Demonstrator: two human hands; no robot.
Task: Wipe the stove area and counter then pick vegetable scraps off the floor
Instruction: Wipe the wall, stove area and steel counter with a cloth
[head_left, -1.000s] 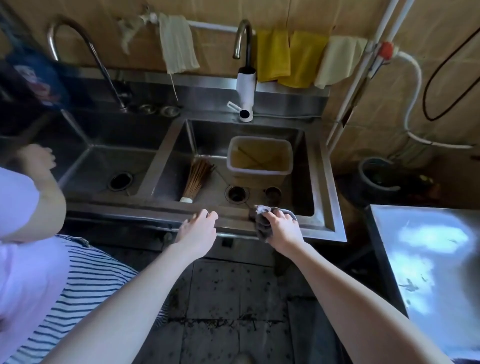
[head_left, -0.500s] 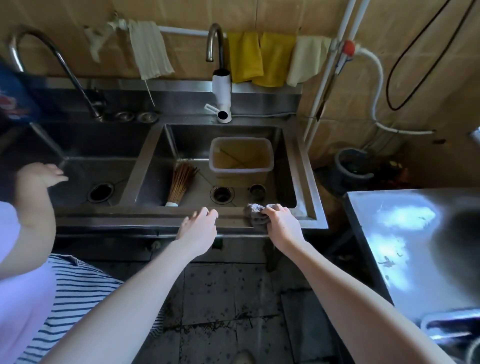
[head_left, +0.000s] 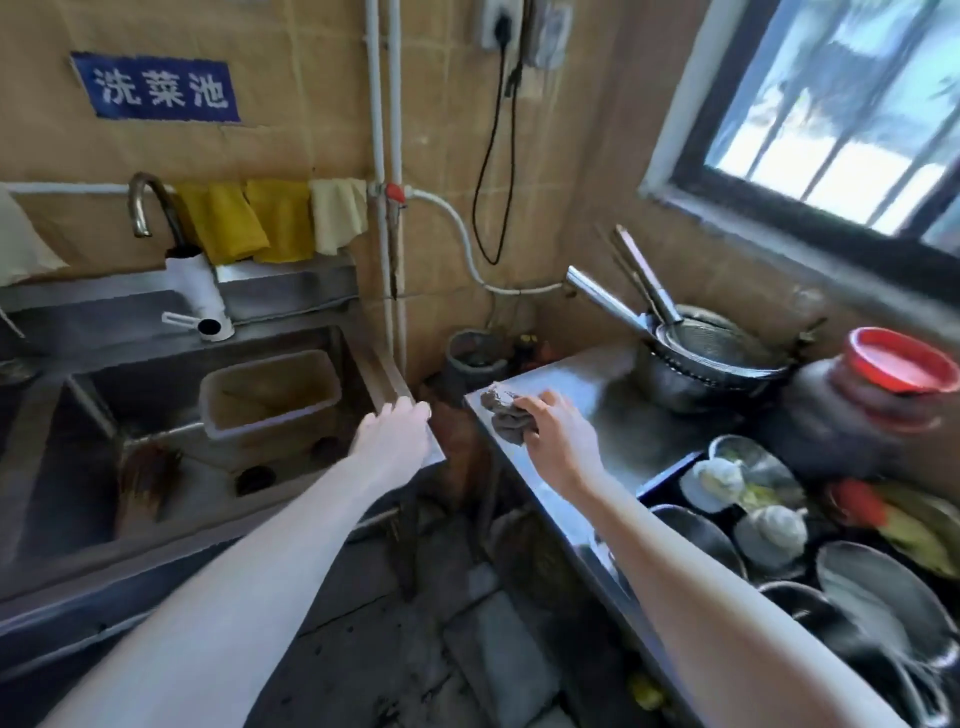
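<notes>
My right hand (head_left: 558, 441) grips a crumpled grey rag (head_left: 506, 413) and holds it on the left corner of the steel counter (head_left: 613, 395). My left hand (head_left: 395, 436) hovers over the right rim of the steel sink (head_left: 395, 384), fingers loosely bent, holding nothing. The dark tiled floor (head_left: 395, 654) between sink and counter carries small scattered scraps and grime.
A white plastic tub (head_left: 270, 395) sits in the sink under a white tap (head_left: 200, 296). On the counter stand a steel pot with strainers (head_left: 696, 358), a dark jar with a red lid (head_left: 857, 405) and several bowls (head_left: 769, 535). A bucket (head_left: 475, 358) sits in the corner.
The view swung right from the sink to the counter. My right hand carried the rag from the sink's front rim onto the counter corner. My left hand moved to the sink's right rim.
</notes>
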